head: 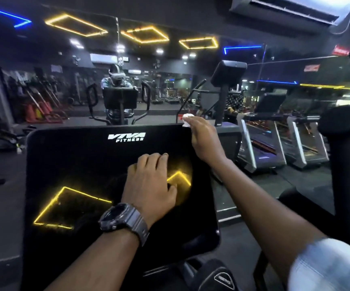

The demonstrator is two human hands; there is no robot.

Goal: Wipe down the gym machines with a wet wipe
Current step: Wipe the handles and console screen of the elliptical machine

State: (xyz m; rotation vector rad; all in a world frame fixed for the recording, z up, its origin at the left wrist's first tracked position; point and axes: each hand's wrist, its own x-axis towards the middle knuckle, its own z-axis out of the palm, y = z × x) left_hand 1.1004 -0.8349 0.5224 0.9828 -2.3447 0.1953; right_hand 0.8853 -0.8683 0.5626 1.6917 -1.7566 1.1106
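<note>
Head view: I hold wet wipe (187,119) pinched in right hand (203,139) at console screen (81,164) top-right corner, 1 o'clock. Left hand (151,183) lies flat, fingers relaxed, bracing screen centre, gripping nothing. Step: wiping upper edge. Next, I judge: sweep wipe toward 9 o'clock, keeping pressure.

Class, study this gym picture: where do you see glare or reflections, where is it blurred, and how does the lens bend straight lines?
Head view: yellow ceiling lights reflect on the glossy black console screen; the sleeve at lower right is blurred; the wide-angle lens bows the screen's edges; the room is dim, lit mainly by the yellow and blue ceiling strips.
</note>
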